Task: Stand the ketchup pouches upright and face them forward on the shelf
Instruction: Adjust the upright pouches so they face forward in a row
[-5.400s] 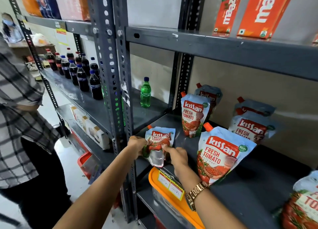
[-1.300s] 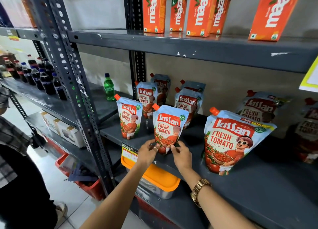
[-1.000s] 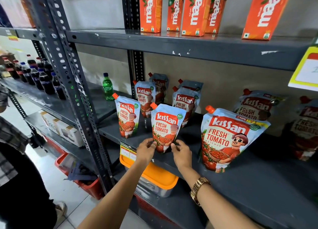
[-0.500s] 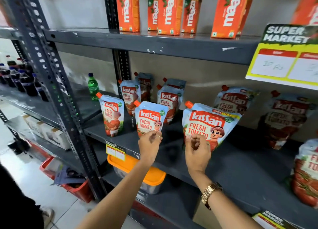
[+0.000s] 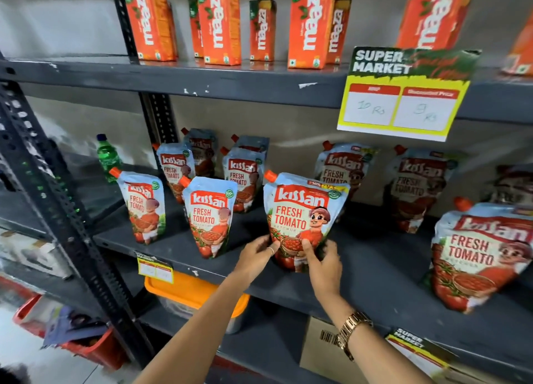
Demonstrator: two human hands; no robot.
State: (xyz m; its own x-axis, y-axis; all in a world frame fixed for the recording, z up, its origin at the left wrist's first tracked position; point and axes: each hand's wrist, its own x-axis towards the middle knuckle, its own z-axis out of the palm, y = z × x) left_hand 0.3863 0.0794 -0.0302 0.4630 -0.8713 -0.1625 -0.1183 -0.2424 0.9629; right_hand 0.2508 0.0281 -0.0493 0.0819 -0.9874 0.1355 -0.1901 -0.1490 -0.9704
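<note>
Grey steel shelf (image 5: 375,271) bays fill the view, with juice cartons (image 5: 222,23) on the tier above. Both hands pinch the base of a large ketchup pouch (image 5: 302,210) at its front edge: the left hand (image 5: 255,256) curled on its 8 o'clock corner, the right hand (image 5: 324,264) on its 5 o'clock corner. It stands upright, label forward. At 9 o'clock stand smaller pouches (image 5: 212,216); at 3 o'clock another pouch (image 5: 478,256) leans. Released unevenly, the top-heavy pouch could slump forward off the edge.

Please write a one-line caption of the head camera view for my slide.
Both hands, left and right, grip the base of a ketchup pouch standing label-forward on the grey shelf.
</note>
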